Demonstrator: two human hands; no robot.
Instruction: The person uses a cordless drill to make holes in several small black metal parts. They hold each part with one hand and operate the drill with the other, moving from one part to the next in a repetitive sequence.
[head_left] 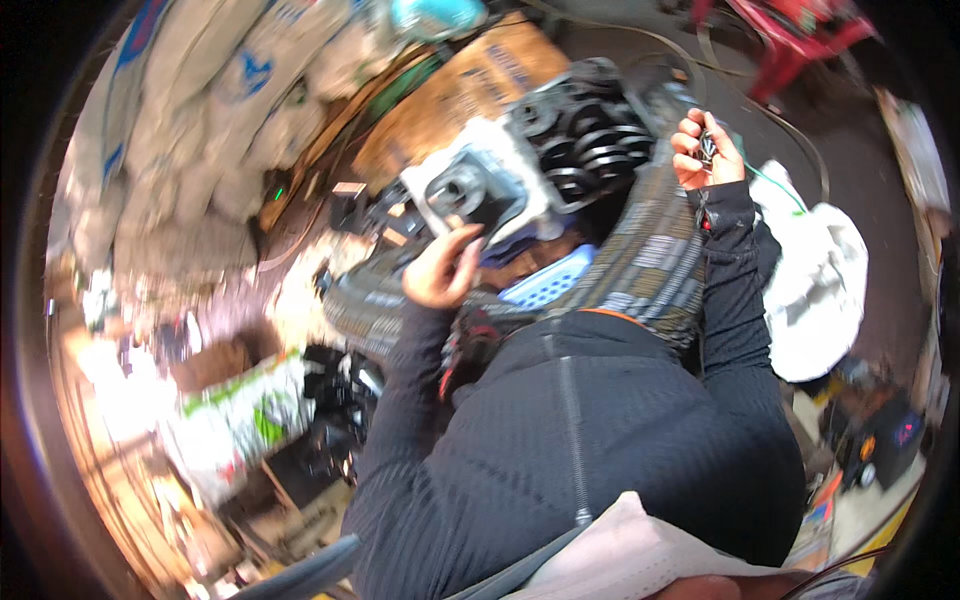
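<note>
My left hand [442, 268] is curled against the lower edge of a grey metal engine part [478, 186] with a round bore, fingers closed on its dark underside. Behind it sits a black finned cylinder block [588, 135]. My right hand [706, 150] is raised to the right of the block, fingers pinched on a small dark metal piece [708, 146]. Both forearms wear black ribbed sleeves. A patterned cloth [655, 260] lies over my lap, and a blue plastic basket [548, 280] shows under the engine part.
White printed sacks [235, 90] are piled at the upper left. A cardboard box [470, 85] lies behind the engine part. A white bag [815, 285] sits at the right and a red plastic stool [790, 35] at the top right. Cluttered tools and cartons [260, 420] fill the lower left.
</note>
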